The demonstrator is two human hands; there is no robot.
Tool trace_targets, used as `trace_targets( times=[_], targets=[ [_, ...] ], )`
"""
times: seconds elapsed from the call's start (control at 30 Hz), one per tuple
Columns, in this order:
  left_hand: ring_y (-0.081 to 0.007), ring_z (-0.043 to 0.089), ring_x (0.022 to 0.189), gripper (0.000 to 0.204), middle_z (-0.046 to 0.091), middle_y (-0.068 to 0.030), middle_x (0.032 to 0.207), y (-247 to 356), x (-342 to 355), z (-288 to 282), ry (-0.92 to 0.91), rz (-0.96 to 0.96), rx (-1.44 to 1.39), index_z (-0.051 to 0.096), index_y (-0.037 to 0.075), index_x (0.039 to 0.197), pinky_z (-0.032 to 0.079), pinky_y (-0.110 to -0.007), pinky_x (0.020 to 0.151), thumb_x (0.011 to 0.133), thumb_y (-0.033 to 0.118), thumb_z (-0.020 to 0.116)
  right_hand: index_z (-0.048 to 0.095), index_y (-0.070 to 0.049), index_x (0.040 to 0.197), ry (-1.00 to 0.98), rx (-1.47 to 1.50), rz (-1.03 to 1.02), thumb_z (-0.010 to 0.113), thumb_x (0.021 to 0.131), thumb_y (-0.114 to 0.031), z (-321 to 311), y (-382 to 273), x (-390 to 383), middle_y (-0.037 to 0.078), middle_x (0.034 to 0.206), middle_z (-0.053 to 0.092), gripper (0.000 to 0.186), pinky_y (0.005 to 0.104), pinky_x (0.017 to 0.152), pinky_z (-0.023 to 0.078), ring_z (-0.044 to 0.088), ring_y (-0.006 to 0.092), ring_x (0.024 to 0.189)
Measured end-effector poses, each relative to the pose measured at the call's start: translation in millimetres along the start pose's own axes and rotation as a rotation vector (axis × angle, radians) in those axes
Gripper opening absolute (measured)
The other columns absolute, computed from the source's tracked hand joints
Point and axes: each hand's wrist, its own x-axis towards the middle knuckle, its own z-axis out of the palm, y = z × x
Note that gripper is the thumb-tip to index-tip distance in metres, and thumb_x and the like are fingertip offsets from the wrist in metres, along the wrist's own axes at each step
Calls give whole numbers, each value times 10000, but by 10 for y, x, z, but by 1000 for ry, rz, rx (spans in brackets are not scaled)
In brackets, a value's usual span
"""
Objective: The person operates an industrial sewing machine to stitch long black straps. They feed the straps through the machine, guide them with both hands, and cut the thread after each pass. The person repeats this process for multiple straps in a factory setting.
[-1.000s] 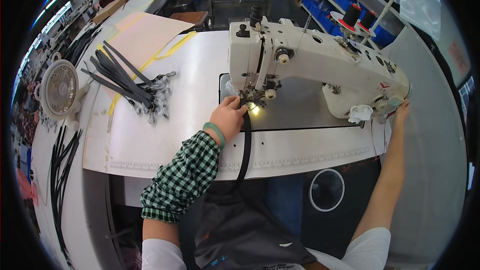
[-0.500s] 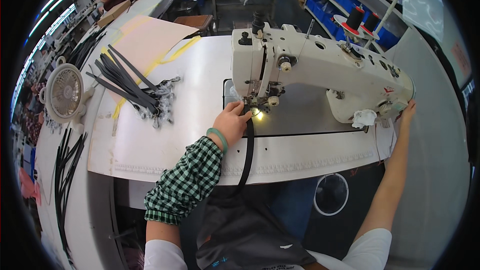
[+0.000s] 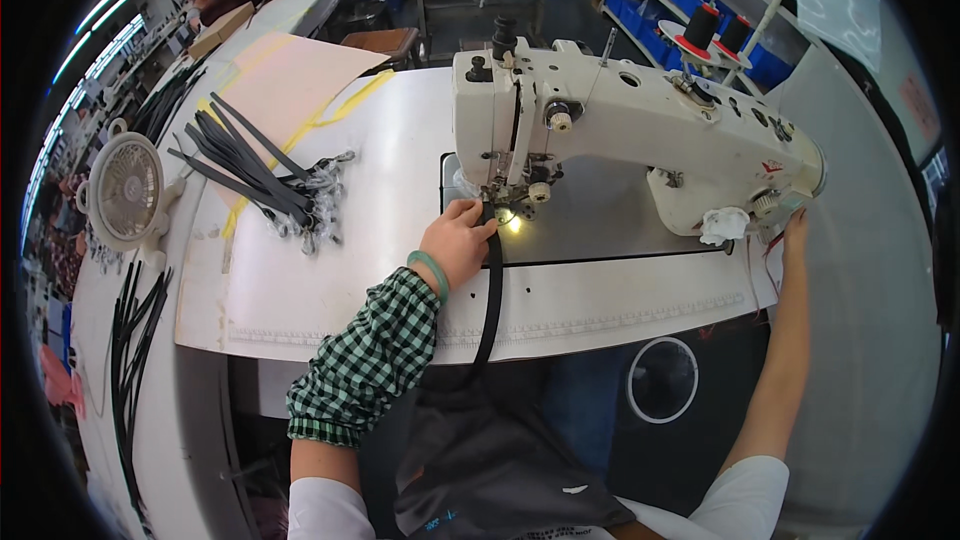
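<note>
- L hand point(image 3: 457, 242) has fingers & thumb closed on a flat black strap point(image 3: 493, 290), right by the lit needle area of a white industrial sewing machine point(image 3: 600, 110).
- Strap runs from there twd the wearer, over the white tabletop's point(image 3: 330, 285) front edge.
- R hand point(image 3: 795, 222) is up at machine's far R end; fingers mostly hidden, so can't tell how open or if gripping.
- L side of tabletop: bundle of dark straps point(image 3: 255, 180) w/ clear-wrapped ends; white fan point(image 3: 127, 190) beyond.
- Behind machine, R: blk thread cones point(image 3: 700, 28).
</note>
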Motion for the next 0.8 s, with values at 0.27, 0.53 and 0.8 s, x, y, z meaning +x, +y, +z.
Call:
trace_targets(
  times=[0.27, 0.53, 0.8],
  targets=[
    [-280, 490, 1036, 336, 545, -145, 1076, -29, -20, -39, -11, -20, 10, 624, 61, 966, 445, -343, 856, 641, -1, 566, 447, 11, 1195, -126, -406, -160, 338, 895, -398, 242, -638, 312, 192, 1171, 496, 519, 336, 920, 340, 470, 296, 1088],
    [-281, 487, 1042, 326, 545, -149, 1075, -57, -8, 11, 0, -26, -22, 629, 61, 960, 445, -335, 856, 651, -14, 559, 454, 20, 1196, -244, -551, -316, 351, 889, -403, 133, -490, 718, 184, 1197, 487, 533, 327, 946, 317, 450, 300, 1117],
    [-282, 484, 1049, 323, 547, -150, 1079, -54, 32, 42, 8, -26, -50, 631, 65, 954, 444, -337, 861, 655, -27, 550, 439, 20, 1195, -232, -806, 17, 238, 889, -449, -63, -188, 1029, 223, 1198, 463, 595, 398, 941, 324, 421, 352, 1134]
  ],
)
